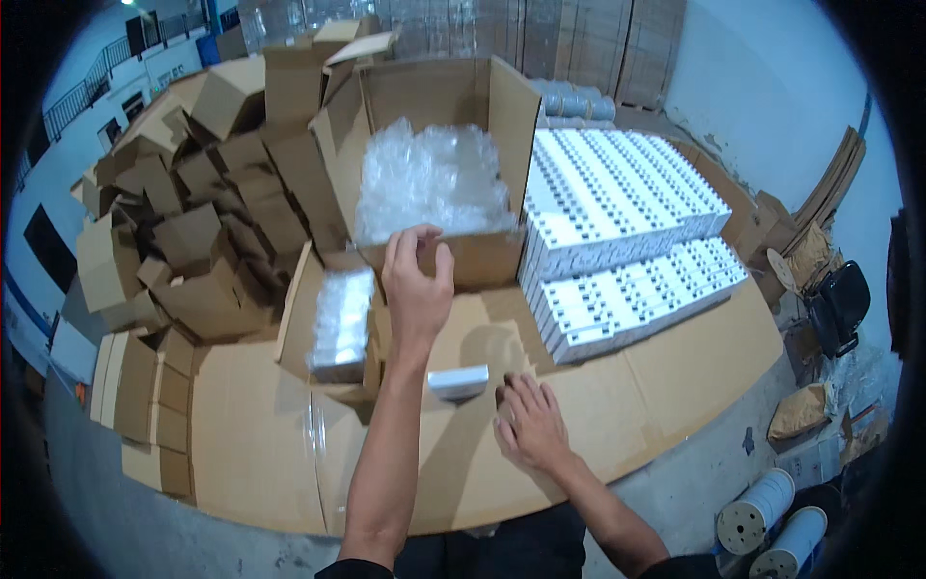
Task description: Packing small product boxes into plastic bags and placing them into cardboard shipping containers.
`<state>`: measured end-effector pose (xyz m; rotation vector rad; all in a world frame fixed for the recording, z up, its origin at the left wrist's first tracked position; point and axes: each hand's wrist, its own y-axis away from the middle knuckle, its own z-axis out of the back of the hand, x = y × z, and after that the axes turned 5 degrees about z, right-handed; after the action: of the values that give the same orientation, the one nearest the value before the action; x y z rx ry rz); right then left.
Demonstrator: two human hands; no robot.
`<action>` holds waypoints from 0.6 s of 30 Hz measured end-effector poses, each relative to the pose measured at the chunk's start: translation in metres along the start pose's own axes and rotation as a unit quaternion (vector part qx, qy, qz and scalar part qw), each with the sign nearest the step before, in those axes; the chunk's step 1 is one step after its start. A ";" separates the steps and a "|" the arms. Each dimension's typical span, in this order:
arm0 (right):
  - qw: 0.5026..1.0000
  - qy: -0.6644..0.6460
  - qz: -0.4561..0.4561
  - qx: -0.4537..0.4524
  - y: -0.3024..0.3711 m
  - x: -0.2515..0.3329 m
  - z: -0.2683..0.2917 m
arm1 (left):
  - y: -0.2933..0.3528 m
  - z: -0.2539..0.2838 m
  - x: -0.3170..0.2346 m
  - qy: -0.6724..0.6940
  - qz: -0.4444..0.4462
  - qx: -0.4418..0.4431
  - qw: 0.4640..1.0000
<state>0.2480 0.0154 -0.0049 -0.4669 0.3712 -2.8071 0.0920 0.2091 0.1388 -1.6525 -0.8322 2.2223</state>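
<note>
1. Head view: a small white box (458, 382) is lying on a cardboard tabletop (251, 415), between both bare hands and just apart from them; all clock directions here are counting from that box.
2. At 11 o'clock, the left hand (417, 280) is hovering near the front edge of a large carton (484, 259). Its fingers are curving, its thumb is standing apart from them, and the grip is looking released, with nothing showing between them.
3. At 4 o'clock, the right hand (532, 423) is hanging palm-down, low over the tabletop or on it, its fingers bending. The palm is facing away, so I cannot tell whether it is grasping anything.
4. At 12 o'clock, the large carton is standing with its flaps up, and clear plastic bags (434, 181) are filling it.
5. At 10 o'clock, a smaller carton (297, 297) is holding a row of plastic-wrapped packs (341, 323); beyond it, open brown cartons (212, 265) are piling up.
6. Around 2 o'clock, stacked white boxes (617, 227) with dark marks are forming two tiers.
7. Farther off at 4 o'clock, white spools (757, 507) are lying beyond the tabletop.
</note>
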 end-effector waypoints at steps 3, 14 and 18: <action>1.000 0.019 -0.005 -0.005 0.001 -0.003 -0.003 | -0.077 -0.035 0.005 -0.032 -0.026 0.002 0.999; 0.999 -0.009 -0.022 0.025 -0.017 0.011 0.015 | -0.261 -0.130 0.129 -0.251 0.117 0.072 0.958; 0.997 -0.035 -0.052 -0.045 -0.012 0.010 0.002 | -0.265 -0.150 0.140 -0.273 0.119 0.083 0.951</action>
<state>0.2370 0.0237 0.0028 -0.6193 0.4732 -2.8735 0.1511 0.5393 0.1514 -1.1168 -0.5520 2.8910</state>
